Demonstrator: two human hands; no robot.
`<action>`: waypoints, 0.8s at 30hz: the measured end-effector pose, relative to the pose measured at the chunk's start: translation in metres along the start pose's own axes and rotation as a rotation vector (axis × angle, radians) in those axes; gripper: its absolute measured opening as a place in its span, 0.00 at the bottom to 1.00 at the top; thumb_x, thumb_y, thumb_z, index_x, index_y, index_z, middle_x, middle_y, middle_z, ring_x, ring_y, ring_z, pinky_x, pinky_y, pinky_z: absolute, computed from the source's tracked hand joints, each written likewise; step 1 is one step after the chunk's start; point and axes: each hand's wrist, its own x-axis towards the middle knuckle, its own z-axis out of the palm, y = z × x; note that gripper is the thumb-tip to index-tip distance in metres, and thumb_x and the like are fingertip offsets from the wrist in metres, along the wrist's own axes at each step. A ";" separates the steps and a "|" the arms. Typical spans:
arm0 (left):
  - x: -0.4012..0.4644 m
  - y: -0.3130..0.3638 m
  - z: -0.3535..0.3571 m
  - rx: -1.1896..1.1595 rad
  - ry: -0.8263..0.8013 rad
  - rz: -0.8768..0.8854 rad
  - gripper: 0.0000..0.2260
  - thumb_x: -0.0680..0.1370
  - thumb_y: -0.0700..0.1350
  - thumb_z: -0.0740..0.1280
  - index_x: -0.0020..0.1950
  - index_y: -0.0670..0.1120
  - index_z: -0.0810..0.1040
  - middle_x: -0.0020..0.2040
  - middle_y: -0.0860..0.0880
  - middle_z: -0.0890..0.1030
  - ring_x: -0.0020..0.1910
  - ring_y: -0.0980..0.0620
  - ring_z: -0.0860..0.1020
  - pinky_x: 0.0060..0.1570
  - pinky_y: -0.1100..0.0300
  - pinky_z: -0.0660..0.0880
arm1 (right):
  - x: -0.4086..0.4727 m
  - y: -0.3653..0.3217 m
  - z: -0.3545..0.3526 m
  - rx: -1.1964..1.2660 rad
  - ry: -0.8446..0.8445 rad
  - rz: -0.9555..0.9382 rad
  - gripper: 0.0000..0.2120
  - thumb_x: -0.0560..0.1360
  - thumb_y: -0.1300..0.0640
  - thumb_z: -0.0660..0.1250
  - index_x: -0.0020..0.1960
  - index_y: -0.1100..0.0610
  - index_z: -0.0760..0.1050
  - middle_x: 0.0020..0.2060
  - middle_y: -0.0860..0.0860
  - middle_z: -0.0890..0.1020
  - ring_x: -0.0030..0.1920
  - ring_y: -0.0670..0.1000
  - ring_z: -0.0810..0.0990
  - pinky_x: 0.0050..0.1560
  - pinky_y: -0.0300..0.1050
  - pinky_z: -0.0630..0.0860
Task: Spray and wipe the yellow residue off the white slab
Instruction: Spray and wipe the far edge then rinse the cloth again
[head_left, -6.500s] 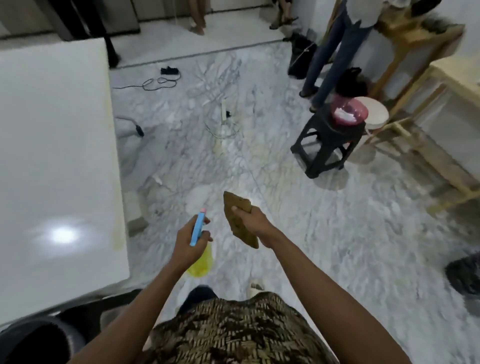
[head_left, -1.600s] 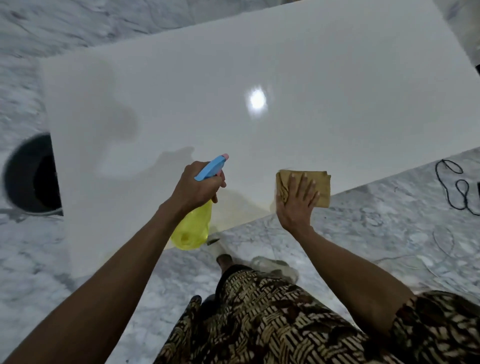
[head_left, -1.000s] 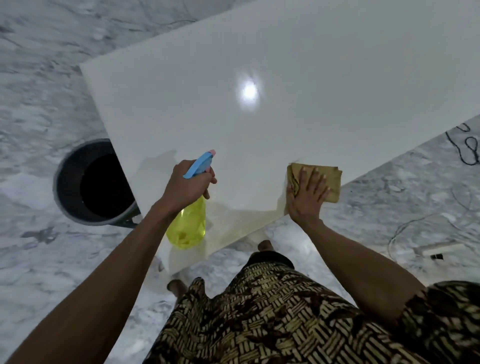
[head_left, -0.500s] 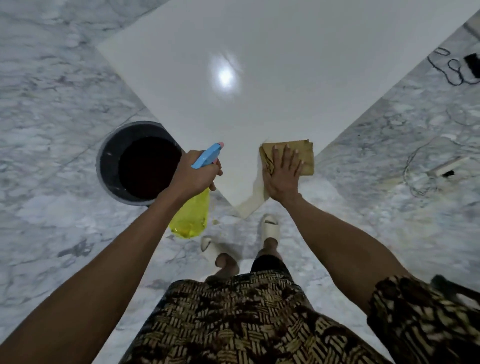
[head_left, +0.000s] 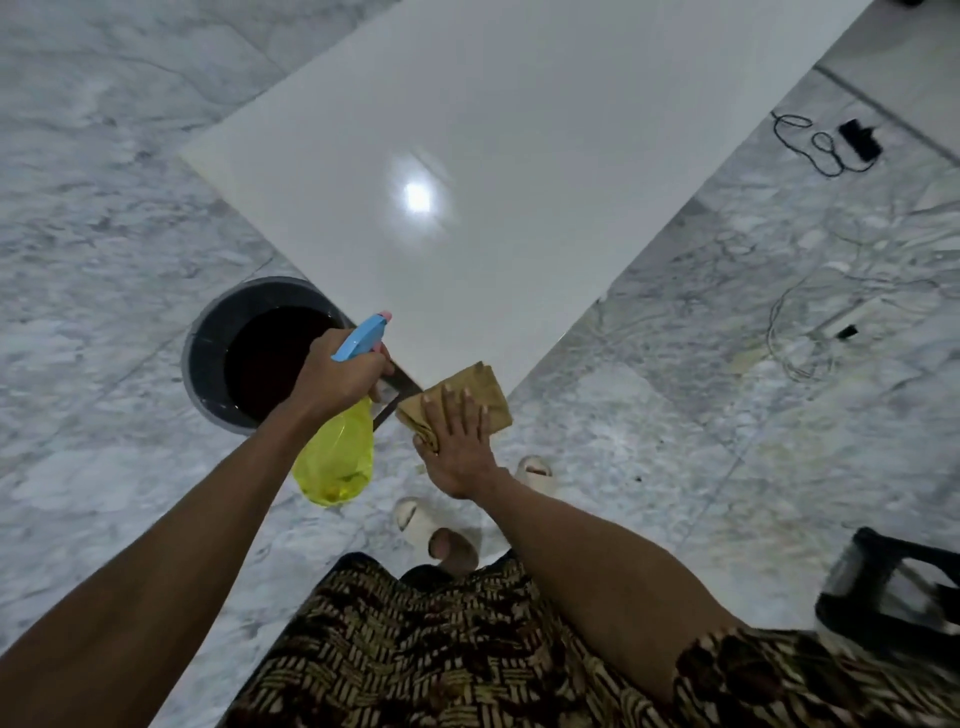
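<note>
The glossy white slab (head_left: 498, 156) stretches away from me, its near corner pointing at my feet. My right hand (head_left: 457, 447) lies flat with straight fingers on a folded tan cloth (head_left: 480, 387), pressing it onto that near corner. My left hand (head_left: 340, 376) grips a yellow spray bottle (head_left: 337, 457) by its blue trigger head (head_left: 361, 338), held just left of the corner, nozzle pointing up and right over the slab. No yellow residue shows on the part of the slab I can see; the cloth and my hand hide the corner.
A black round bin (head_left: 234, 358) stands under the slab's left edge. Black cable and a charger (head_left: 831, 145) lie on the marble floor at the far right, pale cords (head_left: 810, 332) nearer. A black stool (head_left: 893, 597) sits at the lower right. My sandalled feet (head_left: 431, 525) are below the corner.
My right hand has slid the cloth along the slab's edge to its near corner. The view has turned, so the corner and bin moved right. The left hand keeps holding the bottle.
</note>
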 end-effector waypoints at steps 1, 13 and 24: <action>-0.001 -0.001 0.000 -0.003 0.002 -0.003 0.06 0.72 0.37 0.65 0.41 0.37 0.81 0.42 0.40 0.87 0.27 0.52 0.81 0.35 0.55 0.81 | -0.006 -0.006 0.001 0.016 -0.035 -0.014 0.37 0.80 0.34 0.35 0.79 0.55 0.57 0.78 0.59 0.57 0.79 0.62 0.48 0.75 0.62 0.43; -0.018 0.027 -0.031 0.033 0.141 0.083 0.09 0.81 0.38 0.65 0.42 0.41 0.81 0.36 0.45 0.84 0.25 0.57 0.80 0.28 0.66 0.74 | 0.022 -0.084 -0.067 1.315 -0.488 0.403 0.24 0.82 0.38 0.52 0.72 0.48 0.71 0.60 0.50 0.80 0.56 0.52 0.80 0.58 0.49 0.77; -0.021 0.102 -0.016 0.007 0.036 0.250 0.08 0.74 0.40 0.66 0.47 0.39 0.84 0.47 0.39 0.87 0.34 0.42 0.85 0.45 0.41 0.86 | 0.067 -0.020 -0.258 1.668 0.064 0.261 0.30 0.81 0.37 0.53 0.67 0.58 0.76 0.57 0.57 0.83 0.55 0.57 0.81 0.55 0.53 0.80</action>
